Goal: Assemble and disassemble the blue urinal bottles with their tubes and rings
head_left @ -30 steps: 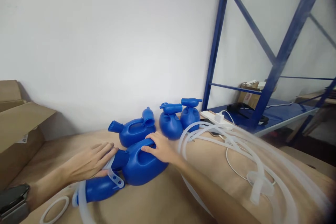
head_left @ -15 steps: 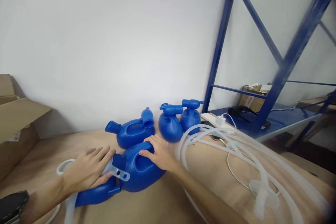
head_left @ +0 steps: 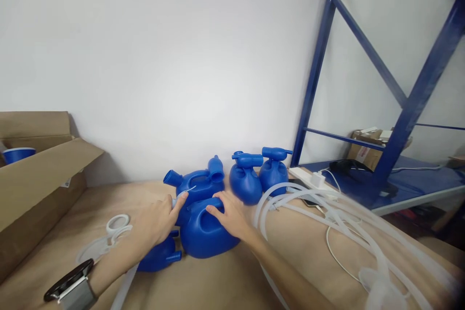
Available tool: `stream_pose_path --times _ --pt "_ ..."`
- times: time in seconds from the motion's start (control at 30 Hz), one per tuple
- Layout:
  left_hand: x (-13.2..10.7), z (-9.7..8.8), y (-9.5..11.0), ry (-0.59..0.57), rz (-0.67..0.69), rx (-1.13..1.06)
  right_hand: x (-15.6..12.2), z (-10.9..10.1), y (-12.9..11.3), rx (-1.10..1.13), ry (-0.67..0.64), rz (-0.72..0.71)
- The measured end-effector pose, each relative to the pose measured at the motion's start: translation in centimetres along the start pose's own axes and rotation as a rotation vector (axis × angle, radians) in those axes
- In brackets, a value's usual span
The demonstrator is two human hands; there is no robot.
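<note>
My right hand [head_left: 230, 213] is wrapped over the handle of a blue plastic urinal bottle [head_left: 205, 242], which lies on the table. At that bottle's neck, my left hand [head_left: 160, 218] is closed on a translucent cap [head_left: 178, 200] with a thin strap sticking up. Most of the cap and the bottle's mouth is hidden by the fingers. Under my left wrist lies a blue funnel-like piece [head_left: 158, 255], partly covered. Just behind sits another blue bottle [head_left: 198, 184] with a blue piece on its far end.
Two more blue bottles [head_left: 245, 186] stand near the wall. Coiled translucent tubing [head_left: 267, 203] spreads over the right side, beside a white power strip [head_left: 308, 181] and a phone. Translucent rings [head_left: 118, 223] lie to the left, near an open cardboard box [head_left: 47, 203]. A blue metal rack [head_left: 314, 87] rises at right.
My left hand has turned and moved up the bottle's neck with the cap; its strap now points up instead of across the bottle. My right hand keeps its hold. The view has shifted left.
</note>
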State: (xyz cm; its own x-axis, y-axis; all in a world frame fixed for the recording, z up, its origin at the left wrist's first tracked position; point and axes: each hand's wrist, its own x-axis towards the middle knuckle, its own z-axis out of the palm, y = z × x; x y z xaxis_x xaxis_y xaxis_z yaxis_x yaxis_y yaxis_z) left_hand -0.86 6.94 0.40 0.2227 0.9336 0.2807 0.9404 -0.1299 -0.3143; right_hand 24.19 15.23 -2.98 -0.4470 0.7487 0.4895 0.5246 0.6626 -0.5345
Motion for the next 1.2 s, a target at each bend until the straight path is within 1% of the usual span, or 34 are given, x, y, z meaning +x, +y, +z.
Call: stream_pose_path --times 0.13,0.3,0.43,0.53,0.67,0.77,0.87,1.0,1.1,1.2 --pt "-0.1 0.0 -0.7 -0.032 -0.001 -0.046 0.3 -0.2 -0.1 -0.007 -0.010 -0.001" --pt "-0.4 -0.1 -0.6 -0.021 -0.050 -0.142 0.4 -0.2 0.3 0.003 -0.018 -0.011" --pt "-0.5 0.3 -0.9 -0.021 -0.059 -0.188 0.4 -0.1 0.7 0.015 -0.027 -0.022" --pt "-0.3 1.0 -2.1 -0.013 0.004 -0.207 0.3 -0.2 0.8 0.021 -0.034 -0.026" --pt "0.5 1.7 -3.8 0.007 0.155 -0.240 0.3 -0.3 0.6 0.027 -0.038 -0.020" --pt "0.7 1.7 -4.1 0.047 0.219 -0.253 0.4 -0.5 0.6 0.032 -0.036 -0.015" --pt "0.3 1.0 -3.6 0.095 0.211 -0.247 0.6 -0.6 0.5 0.039 -0.031 -0.015" --pt "0.0 -0.6 -1.9 0.165 0.198 -0.256 0.6 -0.6 0.5 0.050 -0.017 -0.009" --pt "0.9 -1.7 -0.2 0.208 0.274 -0.270 0.5 -0.6 0.5 0.054 -0.007 -0.006" --pt "1.9 -2.0 1.2 0.234 0.303 -0.279 0.5 -0.5 0.5 0.056 -0.004 -0.004"
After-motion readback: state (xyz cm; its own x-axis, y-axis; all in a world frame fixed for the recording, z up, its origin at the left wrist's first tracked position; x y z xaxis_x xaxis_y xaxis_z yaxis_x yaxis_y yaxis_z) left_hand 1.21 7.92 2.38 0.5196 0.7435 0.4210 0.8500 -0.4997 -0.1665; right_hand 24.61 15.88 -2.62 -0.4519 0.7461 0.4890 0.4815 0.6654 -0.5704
